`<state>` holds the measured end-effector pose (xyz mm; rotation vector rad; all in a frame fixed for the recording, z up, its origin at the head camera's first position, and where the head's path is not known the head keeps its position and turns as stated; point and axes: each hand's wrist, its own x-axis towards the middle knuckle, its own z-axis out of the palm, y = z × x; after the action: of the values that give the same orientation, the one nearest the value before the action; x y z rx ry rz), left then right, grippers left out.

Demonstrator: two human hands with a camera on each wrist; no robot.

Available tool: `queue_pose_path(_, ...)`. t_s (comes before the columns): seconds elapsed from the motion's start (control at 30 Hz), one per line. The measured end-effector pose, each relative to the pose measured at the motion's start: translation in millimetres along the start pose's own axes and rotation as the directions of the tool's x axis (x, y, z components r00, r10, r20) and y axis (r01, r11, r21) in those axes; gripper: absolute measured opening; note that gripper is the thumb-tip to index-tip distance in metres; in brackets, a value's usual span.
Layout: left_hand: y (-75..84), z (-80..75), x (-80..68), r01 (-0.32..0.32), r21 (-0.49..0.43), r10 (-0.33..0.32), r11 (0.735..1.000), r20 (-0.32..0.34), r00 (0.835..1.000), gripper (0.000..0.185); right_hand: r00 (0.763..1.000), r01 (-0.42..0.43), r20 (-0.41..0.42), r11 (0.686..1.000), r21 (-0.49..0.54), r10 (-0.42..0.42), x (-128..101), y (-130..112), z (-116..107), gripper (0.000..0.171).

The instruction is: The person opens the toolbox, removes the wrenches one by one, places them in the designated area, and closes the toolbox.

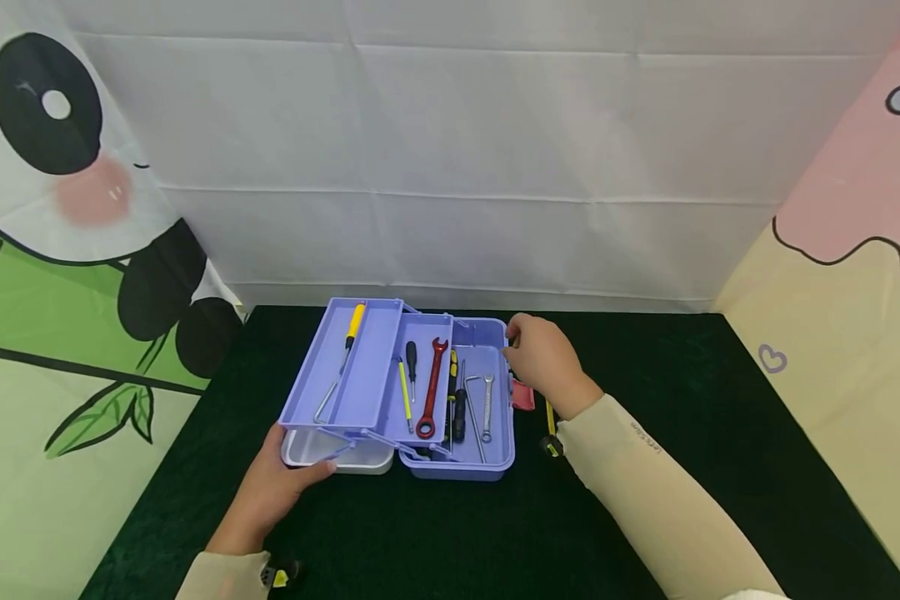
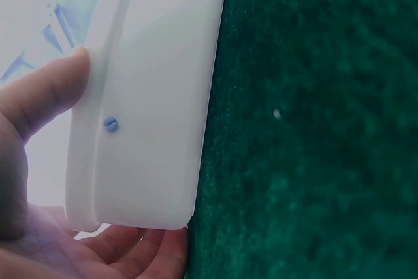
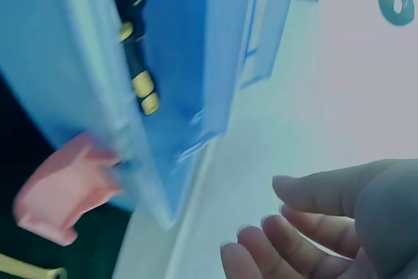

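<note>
A lavender toolbox (image 1: 457, 472) stands open, its stepped trays fanned out to the left above a white lid (image 2: 153, 122). My left hand (image 1: 273, 483) grips the lid's left end, thumb on the rim and fingers around the underside. My right hand (image 1: 543, 354) hovers by the box's back right corner, fingers loosely curled with nothing in them. Below it a pink latch (image 1: 522, 395) sticks out. A red wrench (image 1: 432, 387) and two screwdrivers, one yellow (image 1: 405, 393), lie in the middle tray; a silver wrench (image 1: 488, 407) lies in the base.
The upper tray (image 1: 371, 367) holds a yellow-and-black screwdriver (image 1: 355, 323) and a bent metal rod (image 1: 327, 402). A yellow-and-black object (image 1: 551, 433) lies right of the box beside my sleeve. A white cloth wall (image 1: 465, 242) rises behind the dark green tabletop (image 1: 435, 533).
</note>
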<state>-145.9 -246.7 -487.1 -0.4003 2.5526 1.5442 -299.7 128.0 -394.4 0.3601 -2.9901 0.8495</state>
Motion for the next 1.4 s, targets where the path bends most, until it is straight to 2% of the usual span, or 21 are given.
queue_pose_path(0.13, -1.3, 0.3, 1.3, 0.004, 0.007, -0.004, 1.0, 0.001, 1.0, 0.126, 0.993, 0.118, 0.024, 0.992, -0.053, -0.117, -3.8, -20.2, -3.2, 0.025)
queue_pose_path(0.2, -1.2, 0.4, 0.9, 0.003, 0.002, -0.003, 1.0, -0.001, 1.0, 0.126, 0.975, 0.215, 0.074, 0.97, -0.114, -0.207, -4.3, -27.9, -4.4, 0.027)
queue_pose_path(0.27, -0.9, 0.2, 0.9, 0.002, -0.001, -0.002, 1.0, -0.001, 1.0, 0.126, 0.939, 0.333, 0.15, 0.926, -0.177, -0.309, -3.9, -33.2, -4.5, 0.027)
queue_pose_path(0.37, -0.3, -0.4, 0.9, 0.003, -0.006, -0.003, 1.0, 0.0, 1.0, 0.125, 0.855, 0.505, 0.259, 0.834, -0.222, -0.449, -2.7, -39.8, -3.4, 0.028)
queue_pose_path(0.43, -0.1, -0.9, 1.5, 0.005, -0.001, -0.005, 1.0, 0.003, 1.0, 0.125, 0.802, 0.585, 0.304, 0.78, -0.223, -0.515, -1.2, -43.5, -1.1, 0.028)
queue_pose_path(0.63, -0.5, -0.4, 2.1, 0.012, 0.0, -0.012, 1.0, 0.005, 1.0, 0.124, 0.693, 0.715, 0.357, 0.658, -0.236, -0.626, 4.8, -55.1, 7.3, 0.027)
queue_pose_path(0.73, -0.7, 0.2, 2.2, 0.012, 0.003, -0.012, 1.0, 0.004, 1.0, 0.124, 0.652, 0.755, 0.384, 0.607, -0.248, -0.654, 8.5, -60.3, 12.1, 0.028)
queue_pose_path(0.8, -0.6, 0.4, 2.0, 0.009, 0.001, -0.009, 1.0, 0.003, 1.0, 0.124, 0.631, 0.772, 0.405, 0.588, -0.243, -0.662, 10.7, -63.3, 15.7, 0.03)
queue_pose_path(0.93, -0.4, 0.7, 0.9, 0.003, -0.014, -0.003, 1.0, 0.003, 1.0, 0.124, 0.626, 0.77, 0.437, 0.599, -0.219, -0.646, 13.3, -67.4, 21.6, 0.032)
queue_pose_path(1.03, -0.1, 0.3, 0.5, -0.003, -0.019, 0.003, 1.0, 0.004, 1.0, 0.124, 0.638, 0.753, 0.455, 0.627, -0.199, -0.621, 14.2, -68.0, 27.1, 0.033)
queue_pose_path(1.2, -0.7, -0.4, 0.2, -0.01, -0.014, 0.01, 1.0, 0.001, 1.0, 0.124, 0.647, 0.739, 0.474, 0.646, -0.193, -0.598, 14.1, -67.8, 37.9, 0.033)
queue_pose_path(1.4, -1.7, -1.0, -0.6, -0.001, -0.022, 0.001, 1.0, -0.005, 1.0, 0.124, 0.669, 0.715, 0.474, 0.669, -0.202, -0.572, 13.3, -67.4, 45.5, 0.035)
